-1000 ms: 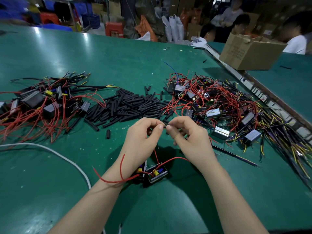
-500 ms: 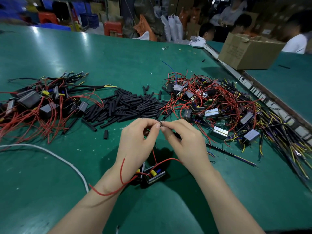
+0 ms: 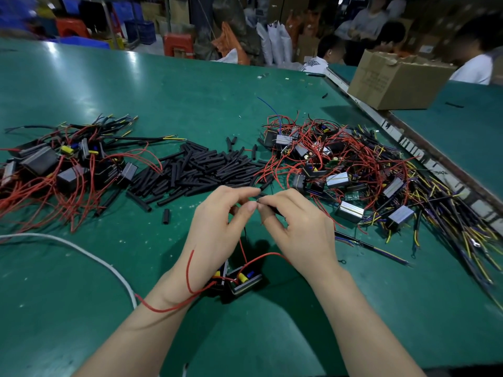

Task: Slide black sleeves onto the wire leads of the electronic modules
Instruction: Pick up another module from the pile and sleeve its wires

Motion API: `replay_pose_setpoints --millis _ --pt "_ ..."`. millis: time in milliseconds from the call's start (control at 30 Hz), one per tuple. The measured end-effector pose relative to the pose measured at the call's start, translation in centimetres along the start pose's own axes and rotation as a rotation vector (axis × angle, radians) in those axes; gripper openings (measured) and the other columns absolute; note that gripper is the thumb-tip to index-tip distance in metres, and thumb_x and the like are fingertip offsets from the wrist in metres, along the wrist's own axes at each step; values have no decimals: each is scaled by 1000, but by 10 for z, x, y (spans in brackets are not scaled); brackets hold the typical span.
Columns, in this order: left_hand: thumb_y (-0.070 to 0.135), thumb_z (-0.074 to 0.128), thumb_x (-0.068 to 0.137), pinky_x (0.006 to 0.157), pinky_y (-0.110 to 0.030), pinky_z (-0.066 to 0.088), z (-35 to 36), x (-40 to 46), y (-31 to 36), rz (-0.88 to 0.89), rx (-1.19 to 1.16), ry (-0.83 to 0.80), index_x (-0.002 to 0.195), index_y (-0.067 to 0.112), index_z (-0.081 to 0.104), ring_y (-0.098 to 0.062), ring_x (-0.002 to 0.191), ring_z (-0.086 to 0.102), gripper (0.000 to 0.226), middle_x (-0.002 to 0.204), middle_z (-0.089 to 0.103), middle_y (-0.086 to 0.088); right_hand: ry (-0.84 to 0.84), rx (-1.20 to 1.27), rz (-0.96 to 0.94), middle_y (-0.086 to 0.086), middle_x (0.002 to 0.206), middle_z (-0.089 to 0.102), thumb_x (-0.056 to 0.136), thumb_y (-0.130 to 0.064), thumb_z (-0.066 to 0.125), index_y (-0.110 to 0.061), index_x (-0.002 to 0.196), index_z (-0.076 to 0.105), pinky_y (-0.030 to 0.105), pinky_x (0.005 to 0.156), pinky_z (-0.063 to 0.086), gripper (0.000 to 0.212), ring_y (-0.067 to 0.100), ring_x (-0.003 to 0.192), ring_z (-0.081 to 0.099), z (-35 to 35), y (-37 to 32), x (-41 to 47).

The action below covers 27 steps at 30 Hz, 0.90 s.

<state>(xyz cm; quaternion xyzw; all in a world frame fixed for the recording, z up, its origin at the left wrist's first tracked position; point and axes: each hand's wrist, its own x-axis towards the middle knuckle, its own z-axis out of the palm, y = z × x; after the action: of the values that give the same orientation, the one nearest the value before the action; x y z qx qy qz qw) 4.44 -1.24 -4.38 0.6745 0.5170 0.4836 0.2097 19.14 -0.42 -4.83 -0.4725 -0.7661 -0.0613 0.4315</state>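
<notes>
Sleeving under way, many modules left

Modules with black-covered leads lie heaped (image 3: 68, 161) far to the left of the hands; a bigger tangle of bare red-wired ones (image 3: 340, 164) waits to the right, so much seems left. Loose black sleeves (image 3: 196, 170) lie just beyond the fingertips. Left hand (image 3: 217, 229) and right hand (image 3: 296, 227) meet fingertip to fingertip, both pinching one sleeve (image 3: 262, 196) at a wire end; its module (image 3: 241, 281) sits below the wrists

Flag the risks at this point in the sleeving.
1. The red lead loops across the left wrist; lifting the left hand could drag the module off the table.
2. The sleeve, pinched at the fingertips with the right hand, could slip into the loose sleeve pile.
</notes>
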Motion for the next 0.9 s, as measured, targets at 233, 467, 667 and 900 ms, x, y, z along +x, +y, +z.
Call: replay_pose_setpoints --millis 233,467,667,900 --pt "8 66 86 74 -8 38 -1 1 -4 155 106 57 98 13 71 -6 79 51 13 93 55 1 -90 58 63 -10 90 64 91 -27 59 -20 93 69 24 51 38 12 -1 67 35 2 4 -2" --pt "7 62 87 72 -29 46 1 3 -9 268 122 88 96 9 69 -9 82 52 12 92 54 -3 -259 406 180 -2 83 62 95 -17 56 -9 96 70 20 70 42 15 6 74 52 -3 5 5" --pt "16 53 92 62 -31 44 1 1 -9 355 95 106 98 25 64 -15 76 51 15 90 53 0 -400 662 385 -11 76 61 95 -20 55 -15 92 68 10 69 40 14 -5 68 50 -11 6 10" --pt "16 55 92 67 -29 45 0 4 -11 354 74 82 96 28 58 -15 79 53 14 95 50 2 -350 755 431 -18 69 62 92 -22 59 -21 87 69 9 65 37 11 -5 64 50 -9 7 11"
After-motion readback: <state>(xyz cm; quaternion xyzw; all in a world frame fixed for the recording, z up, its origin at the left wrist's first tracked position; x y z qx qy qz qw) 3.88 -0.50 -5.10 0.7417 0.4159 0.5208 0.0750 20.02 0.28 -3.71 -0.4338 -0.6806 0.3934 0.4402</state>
